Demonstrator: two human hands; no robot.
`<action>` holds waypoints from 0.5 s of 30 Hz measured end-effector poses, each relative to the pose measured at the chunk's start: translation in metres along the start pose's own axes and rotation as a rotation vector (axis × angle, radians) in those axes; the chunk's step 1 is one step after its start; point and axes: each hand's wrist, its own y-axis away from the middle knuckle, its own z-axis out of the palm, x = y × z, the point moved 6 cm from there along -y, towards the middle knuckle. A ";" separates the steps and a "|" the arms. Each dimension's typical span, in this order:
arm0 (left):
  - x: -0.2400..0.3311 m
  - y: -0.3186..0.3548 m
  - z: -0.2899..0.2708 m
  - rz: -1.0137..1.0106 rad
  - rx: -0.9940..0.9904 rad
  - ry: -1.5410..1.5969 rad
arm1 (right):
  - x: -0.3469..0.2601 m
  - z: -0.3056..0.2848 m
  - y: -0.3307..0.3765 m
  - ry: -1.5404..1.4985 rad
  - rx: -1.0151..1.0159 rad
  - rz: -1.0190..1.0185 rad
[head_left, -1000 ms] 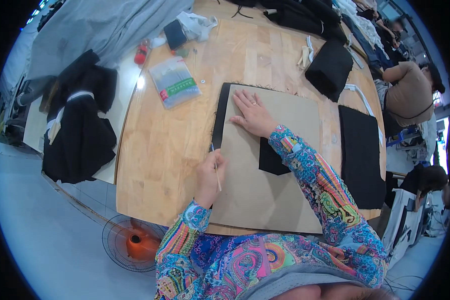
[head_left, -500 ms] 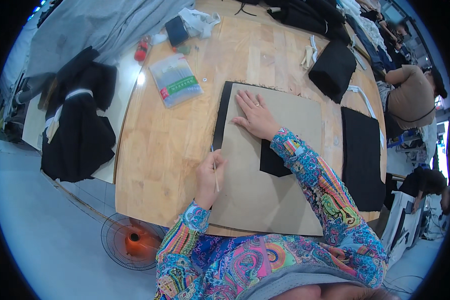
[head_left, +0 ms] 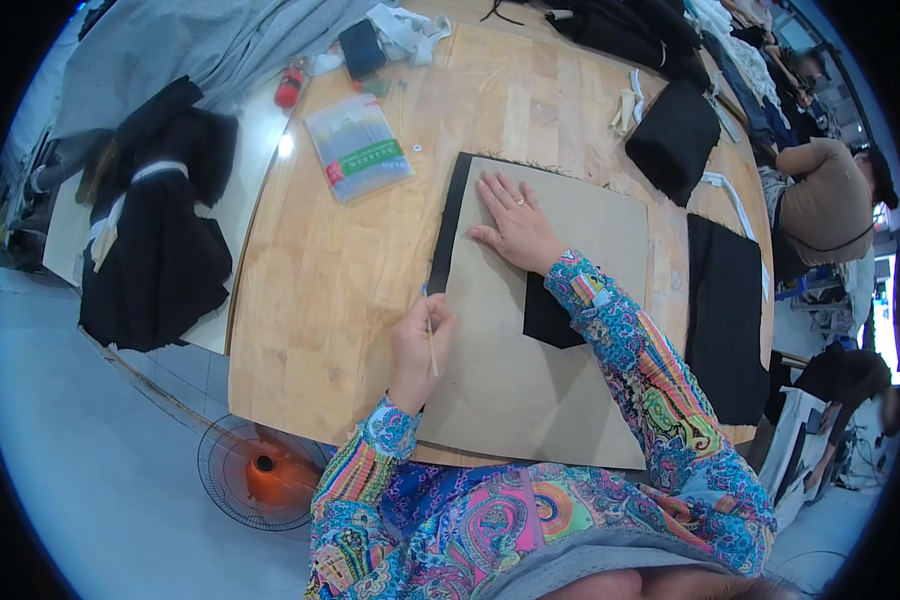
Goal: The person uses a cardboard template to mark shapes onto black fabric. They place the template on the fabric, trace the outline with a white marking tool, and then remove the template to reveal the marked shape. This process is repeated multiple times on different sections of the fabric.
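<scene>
A tan cardboard pattern piece lies on black fabric, which shows as a strip along its left edge and through a cut-out. My right hand rests flat on the upper part of the pattern, fingers spread. At the left edge, my left hand is closed around a slim pen with a blue tip and pale shaft. Its tip is at the border between pattern and black strip; any mark there is too small to make out.
Left of the pattern lies a clear plastic packet on the wooden table. Folded black fabric pieces lie at right, a black bundle behind them. An orange fan stands on the floor at lower left. Other people sit at right.
The view has shifted slightly, so the table things appear a little displaced. Both hands keep nearly the same place on the pattern, the pen still in my left.
</scene>
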 end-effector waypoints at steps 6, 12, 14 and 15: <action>0.020 0.077 -0.028 -0.001 -0.031 -0.398 | 0.005 0.002 0.003 0.036 -0.017 0.004; 0.018 0.124 -0.044 -0.070 -0.005 -0.502 | 0.007 0.004 0.003 0.070 -0.034 -0.024; 0.015 0.126 -0.046 -0.061 0.012 -0.517 | 0.009 0.006 0.000 0.066 -0.071 -0.035; 0.014 0.127 -0.047 -0.057 0.019 -0.525 | 0.009 0.008 0.000 0.071 -0.086 -0.037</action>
